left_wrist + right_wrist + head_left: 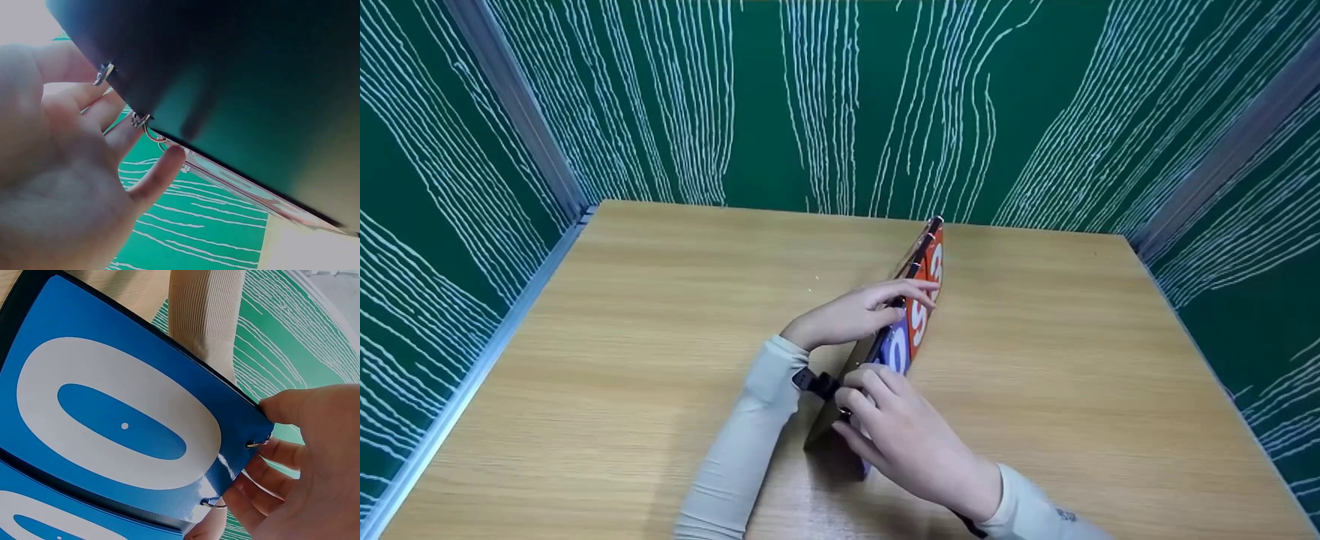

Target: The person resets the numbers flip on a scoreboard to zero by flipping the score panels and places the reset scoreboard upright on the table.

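A ring-bound flip scoreboard (917,322) stands on edge on the table, with orange and blue number cards on its right side. In the right wrist view a blue card (73,315) shows a large white 0, with metal rings (214,502) along its edge. My left hand (859,311) lies across the scoreboard's top edge, its fingers extended over the cards; the dark backing (242,112) fills much of the left wrist view. My right hand (907,442) pinches the scoreboard's near top corner beside a ring, thumb and fingers around the edge.
The wooden table (622,315) extends on both sides of the scoreboard. Small white specks (813,284) lie left of it. Green walls (765,105) with wavy white lines and metal posts (521,105) enclose the table.
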`<state>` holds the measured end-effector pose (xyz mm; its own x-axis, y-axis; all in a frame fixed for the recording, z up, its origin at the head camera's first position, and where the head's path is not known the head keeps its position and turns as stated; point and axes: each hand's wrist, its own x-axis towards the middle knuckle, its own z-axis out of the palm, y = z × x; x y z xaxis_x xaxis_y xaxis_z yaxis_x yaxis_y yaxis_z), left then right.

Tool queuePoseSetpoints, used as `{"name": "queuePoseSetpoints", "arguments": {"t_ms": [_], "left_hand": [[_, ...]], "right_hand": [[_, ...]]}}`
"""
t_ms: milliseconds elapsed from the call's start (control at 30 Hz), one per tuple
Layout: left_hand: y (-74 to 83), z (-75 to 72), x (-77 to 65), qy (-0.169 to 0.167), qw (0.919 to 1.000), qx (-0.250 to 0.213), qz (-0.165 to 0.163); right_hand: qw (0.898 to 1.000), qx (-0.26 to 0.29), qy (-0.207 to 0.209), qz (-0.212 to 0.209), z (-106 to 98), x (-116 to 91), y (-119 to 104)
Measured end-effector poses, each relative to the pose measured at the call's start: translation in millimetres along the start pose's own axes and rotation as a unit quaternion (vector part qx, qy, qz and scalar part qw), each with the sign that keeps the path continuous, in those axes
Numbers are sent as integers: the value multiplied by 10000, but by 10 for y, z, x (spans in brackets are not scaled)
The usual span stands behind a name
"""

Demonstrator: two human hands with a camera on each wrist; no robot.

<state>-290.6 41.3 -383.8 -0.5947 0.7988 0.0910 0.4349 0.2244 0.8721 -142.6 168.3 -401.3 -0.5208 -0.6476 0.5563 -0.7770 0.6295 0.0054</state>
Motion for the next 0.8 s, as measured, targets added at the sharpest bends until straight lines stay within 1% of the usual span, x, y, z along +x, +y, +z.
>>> {"name": "queuePoseSetpoints", "arguments": {"t_ms": [167, 300, 567, 667, 733, 800], "left_hand": [[-20, -10, 8, 161, 9995, -244, 129], [-25, -20, 14, 382, 9979, -476, 215], [-64, -46, 21, 769, 9941, -712, 281], [-90, -56, 28, 975, 9916, -788, 305], [-106, -59, 30, 1173, 9899, -762, 244], [-127, -56, 35, 1361, 9884, -665, 75]], "right_hand": [[10000, 3, -37, 12, -2, 1, -3], [10000, -1, -82, 37, -7, -2, -9], [10000, 6, -58, 78, -14, -8, -16], [10000, 59, -26, 77, -17, -1, -14], [9999, 99, -1, 78, -17, 2, -12], [9999, 117, 11, 77, -15, 3, -13]]}}
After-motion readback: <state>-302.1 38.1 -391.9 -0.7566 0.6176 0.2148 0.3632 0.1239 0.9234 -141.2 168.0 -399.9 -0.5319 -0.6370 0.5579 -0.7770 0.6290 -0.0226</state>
